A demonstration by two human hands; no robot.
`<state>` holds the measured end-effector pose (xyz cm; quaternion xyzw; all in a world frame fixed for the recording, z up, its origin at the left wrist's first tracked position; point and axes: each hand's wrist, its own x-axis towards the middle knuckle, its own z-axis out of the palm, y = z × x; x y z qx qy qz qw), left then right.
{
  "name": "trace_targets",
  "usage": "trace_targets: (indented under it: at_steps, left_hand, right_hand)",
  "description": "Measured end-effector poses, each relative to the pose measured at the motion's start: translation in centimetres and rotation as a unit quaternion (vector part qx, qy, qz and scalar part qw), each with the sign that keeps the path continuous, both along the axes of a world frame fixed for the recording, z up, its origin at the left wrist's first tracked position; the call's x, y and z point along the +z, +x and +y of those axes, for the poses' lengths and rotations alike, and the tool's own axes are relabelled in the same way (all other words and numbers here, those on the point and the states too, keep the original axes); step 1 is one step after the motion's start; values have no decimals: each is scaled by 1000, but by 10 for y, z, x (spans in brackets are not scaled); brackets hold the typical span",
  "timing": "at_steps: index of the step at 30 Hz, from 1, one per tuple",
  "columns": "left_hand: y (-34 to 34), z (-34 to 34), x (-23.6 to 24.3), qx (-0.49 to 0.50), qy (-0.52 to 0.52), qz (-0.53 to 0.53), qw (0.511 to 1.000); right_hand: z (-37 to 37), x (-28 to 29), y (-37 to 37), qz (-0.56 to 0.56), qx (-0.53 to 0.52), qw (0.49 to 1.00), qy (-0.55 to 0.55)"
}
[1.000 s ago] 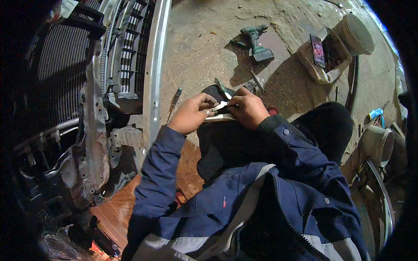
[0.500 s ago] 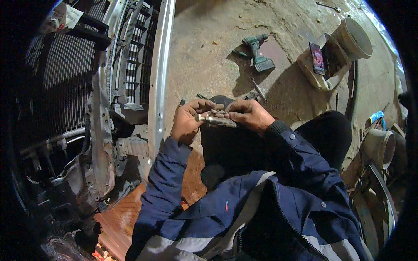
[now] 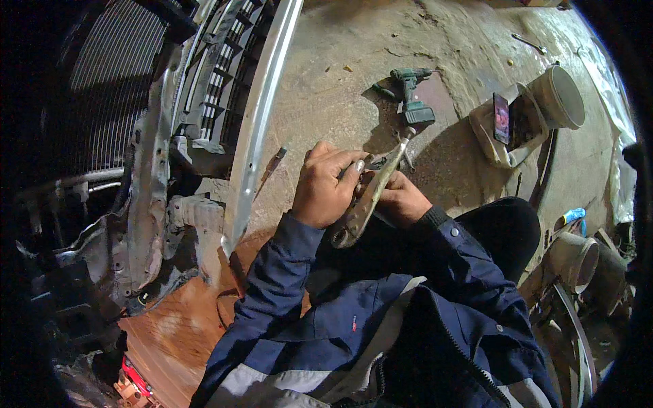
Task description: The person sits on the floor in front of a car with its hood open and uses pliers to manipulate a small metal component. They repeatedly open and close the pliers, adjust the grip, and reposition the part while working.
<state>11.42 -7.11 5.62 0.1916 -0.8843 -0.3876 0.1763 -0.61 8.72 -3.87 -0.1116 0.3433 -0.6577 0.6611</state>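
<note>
My left hand (image 3: 322, 185), back turned up, is closed, with its thumb pressed toward the fingertips of my right hand (image 3: 403, 199). A small dark part (image 3: 371, 163) shows between the fingertips, too covered to name. Across my right fingers slants a long, worn, tan metal piece (image 3: 373, 197). Its broad rounded end lies nearest my lap, and its narrow silvery tip points away toward the drill. My right fingers are curled behind this piece and partly hidden by it. Both hands meet above my bent legs.
A green cordless drill (image 3: 413, 98) lies ahead, with a wrench (image 3: 408, 158) partly behind the metal piece. A phone (image 3: 501, 117) rests on a pale bag beside a bucket (image 3: 561, 98). Leftward stand a metal rail (image 3: 266, 109) and a radiator (image 3: 112, 88). A slender dark tool (image 3: 273, 165) lies beside the rail.
The tan metal piece has swung from lying nearly level to a steep slant pointing away from me. My left hand has turned back-up and moved toward the right. The whole view has shifted slightly.
</note>
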Motion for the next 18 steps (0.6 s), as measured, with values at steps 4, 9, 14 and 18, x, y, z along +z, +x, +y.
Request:
trace_targets:
  at_steps: [4, 9, 14, 18]
  left_hand:
    - [11, 2, 11, 11, 21, 13, 1000]
    - [22, -8, 25, 18, 35, -53, 998]
    - [23, -7, 25, 28, 49, -155, 986]
    - [23, -5, 24, 24, 37, -167, 985]
  right_hand:
    - [2, 3, -3, 8, 21, 1000, -20]
    - [2, 5, -5, -20, 28, 999, 26]
    - [8, -5, -3, -61, 31, 998, -7]
    - [8, -20, 5, -81, 18, 996, -35]
